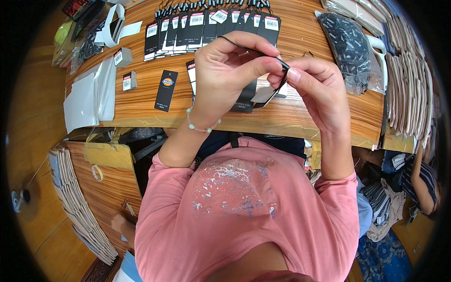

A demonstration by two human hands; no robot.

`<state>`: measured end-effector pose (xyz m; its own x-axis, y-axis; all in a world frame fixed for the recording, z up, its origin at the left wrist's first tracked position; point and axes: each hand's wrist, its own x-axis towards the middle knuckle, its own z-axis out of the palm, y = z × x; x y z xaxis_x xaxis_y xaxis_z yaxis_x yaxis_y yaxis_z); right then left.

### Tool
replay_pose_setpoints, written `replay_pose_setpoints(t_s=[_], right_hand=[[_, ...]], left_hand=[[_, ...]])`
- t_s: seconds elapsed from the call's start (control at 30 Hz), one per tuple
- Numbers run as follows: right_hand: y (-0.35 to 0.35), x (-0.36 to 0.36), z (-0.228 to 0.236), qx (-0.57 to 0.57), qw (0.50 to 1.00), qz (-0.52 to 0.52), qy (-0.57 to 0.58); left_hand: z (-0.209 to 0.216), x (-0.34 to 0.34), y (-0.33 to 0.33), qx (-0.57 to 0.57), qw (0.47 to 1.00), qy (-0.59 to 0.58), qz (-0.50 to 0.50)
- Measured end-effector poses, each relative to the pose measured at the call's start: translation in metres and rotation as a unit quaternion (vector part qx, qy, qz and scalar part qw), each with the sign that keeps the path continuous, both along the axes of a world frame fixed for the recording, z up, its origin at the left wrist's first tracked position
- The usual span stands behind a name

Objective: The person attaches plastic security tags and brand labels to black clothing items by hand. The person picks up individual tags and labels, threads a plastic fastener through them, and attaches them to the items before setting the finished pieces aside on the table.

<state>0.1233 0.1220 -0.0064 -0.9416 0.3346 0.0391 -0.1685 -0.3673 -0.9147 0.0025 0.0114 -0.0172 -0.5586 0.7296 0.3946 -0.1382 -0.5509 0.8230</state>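
My left hand point(218, 70) and my right hand point(322, 87) are raised close together over the near part of the wooden table. Both pinch a thin black cord point(283, 64) between thumb and forefinger, the fingertips almost meeting. Part of the cord loops back over my left fingers. Below the fingertips hangs a black hang tag point(268, 97), tilted, with a pale face partly showing; my fingers hide where it joins the cord. More black tags lie under my hands, such as one tag point(191, 75) half hidden behind my left wrist.
Corded black hang tags point(197, 28) overlap in a row at the back. One loose tag point(166, 90) lies left, near small sticker stacks point(130, 81) and white paper point(89, 96). At right are a bag of black cord pieces point(345, 49) and folded beige garments point(406, 94). Another person's arm point(421, 181) shows.
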Motion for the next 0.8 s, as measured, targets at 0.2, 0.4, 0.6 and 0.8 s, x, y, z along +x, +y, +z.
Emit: replay_pose_setpoints(t_s=[0.2, 0.4, 0.6, 0.8], right_hand=[[0.001, 0.001, 0.001, -0.009, 1.000, 0.007, -0.011], [0.003, 0.002, 0.003, -0.012, 1.000, 0.014, -0.025], [0.003, 0.003, 0.001, 0.003, 0.999, 0.009, -0.033], [0.003, 0.003, -0.003, 0.017, 0.999, -0.002, -0.028]], left_hand=[[0.004, 0.000, -0.004, -0.042, 0.999, -0.006, -0.021], [0.012, -0.002, -0.007, -0.089, 0.995, 0.026, -0.022], [0.016, -0.001, -0.007, -0.121, 0.990, 0.070, -0.008], [0.015, -0.003, -0.007, -0.139, 0.984, 0.110, -0.001]])
